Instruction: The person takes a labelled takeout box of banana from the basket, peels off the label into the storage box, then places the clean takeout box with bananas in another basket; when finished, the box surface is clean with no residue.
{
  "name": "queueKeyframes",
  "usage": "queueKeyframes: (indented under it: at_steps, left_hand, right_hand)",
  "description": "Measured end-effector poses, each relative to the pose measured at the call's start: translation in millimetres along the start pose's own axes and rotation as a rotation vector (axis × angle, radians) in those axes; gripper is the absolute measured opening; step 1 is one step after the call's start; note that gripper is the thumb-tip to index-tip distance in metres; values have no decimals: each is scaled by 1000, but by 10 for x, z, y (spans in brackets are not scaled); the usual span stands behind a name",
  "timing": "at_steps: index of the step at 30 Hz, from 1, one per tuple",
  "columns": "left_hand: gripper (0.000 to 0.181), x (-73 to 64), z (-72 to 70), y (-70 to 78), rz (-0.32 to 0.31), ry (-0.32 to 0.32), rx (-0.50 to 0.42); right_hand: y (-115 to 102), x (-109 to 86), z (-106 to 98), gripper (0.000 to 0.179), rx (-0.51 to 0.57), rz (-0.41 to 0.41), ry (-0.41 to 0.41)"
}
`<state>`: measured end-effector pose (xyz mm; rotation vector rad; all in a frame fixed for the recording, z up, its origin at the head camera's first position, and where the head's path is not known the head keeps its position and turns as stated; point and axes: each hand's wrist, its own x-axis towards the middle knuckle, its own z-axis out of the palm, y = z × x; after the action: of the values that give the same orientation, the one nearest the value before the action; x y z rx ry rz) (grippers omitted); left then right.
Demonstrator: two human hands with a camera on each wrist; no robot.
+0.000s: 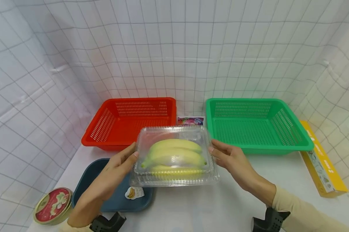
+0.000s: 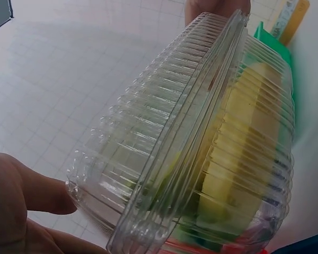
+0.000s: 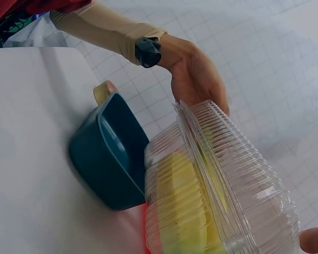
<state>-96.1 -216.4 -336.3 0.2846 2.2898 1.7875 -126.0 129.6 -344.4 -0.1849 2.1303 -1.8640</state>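
A clear plastic clamshell container (image 1: 177, 183), lid down, is held up above the table between both hands. Yellow bananas with greenish tips (image 1: 174, 156) lie inside it. The left hand (image 1: 112, 174) grips its left end, and the right hand (image 1: 235, 162) holds the opposite end. In the left wrist view the container (image 2: 143, 132) shows side-on, with the left thumb (image 2: 47, 193) at its near corner. Under the left forearm sits a dark blue tub (image 1: 119, 204), partly hidden; a small banana picture card (image 1: 134, 192) is at it.
A red basket (image 1: 97, 141) stands at the back left, a green basket (image 1: 267, 148) at the back right. Between them lies a colourful packet (image 1: 190, 121), partly covered. A round red-lidded tin (image 1: 54, 205) is at the left edge, a long yellow box (image 1: 325, 161) at the right.
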Motion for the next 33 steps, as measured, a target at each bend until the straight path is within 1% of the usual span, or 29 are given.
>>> queueKeyframes:
  at_steps: [5,11,14,20,24,28,30,33]
  left_hand:
    - [69,17,-119,86,18,-11,19]
    - [67,118,-321,151,9,-1,65]
    - [67,190,-424,187,-2,17,82]
    - [69,339,-624,224,-22,43,71]
    - [70,423,-766,205,-63,54,83]
    - [70,514,-916,174,-115,60,50]
    - [70,576,-991,158,-126,53,19]
    - [72,668,-1087,132,-146,39,-23]
  right_hand:
    - [-48,124,47,68,22,-13,-11]
    - [-108,338,139,65,73,-37,-21]
    - [-169,475,192,63,86,-53,-21]
    - [-276,757,309,60,115,-52,-15]
    - [-314,937,393,60,138,-45,-3]
    - [-328,1093,487,58,153,-40,10]
    - [-332,1164,536,58,155,-33,24]
    - [-339,1264,598,60,160,-44,31]
